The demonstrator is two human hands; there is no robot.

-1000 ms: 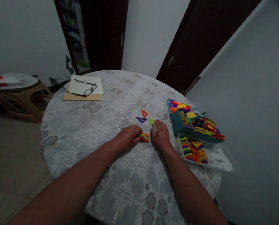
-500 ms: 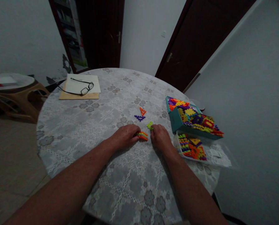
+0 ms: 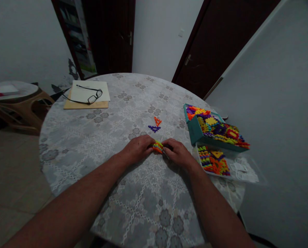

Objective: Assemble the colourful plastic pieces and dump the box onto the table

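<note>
Grey lace-patterned tablecloth (image 3: pixel 143 193) lies under both forearms, and just beyond them the left hand (image 3: pixel 138 148) has its thumb and fingers closed on one end of a small stack of knobbly plastic pieces (image 3: pixel 158 147), banded orange, green and yellow. The right hand (image 3: pixel 178 151) is partly curled at the opposite end, thumb and forefinger spread a little and apparently touching it; whether they pinch anything is hidden.

The likely trouble is in that narrow meeting of fingertips: if the right hand pushed harder than the left braces, or the knobs met out of line, the layers could skew, or a piece could spring off. The fingers cover the ends, so a poor fit might pass unnoticed.

Half a second earlier, a yellow-green piece sat apart from the stack at the right fingertips; now yellow-green shows along the stack's far edge and the gap has closed.

Beyond, a purple triangle (image 3: pixel 154 128) and an orange triangle (image 3: pixel 157 121) lie close together, unmoved. Off to the right are a clear plastic tray (image 3: pixel 197 159) of coloured and white pieces and, farther back, a heaped teal box (image 3: pixel 194 132). Black-framed glasses (image 3: pixel 92 99) rest on paper (image 3: pixel 104 90) at far left.
</note>
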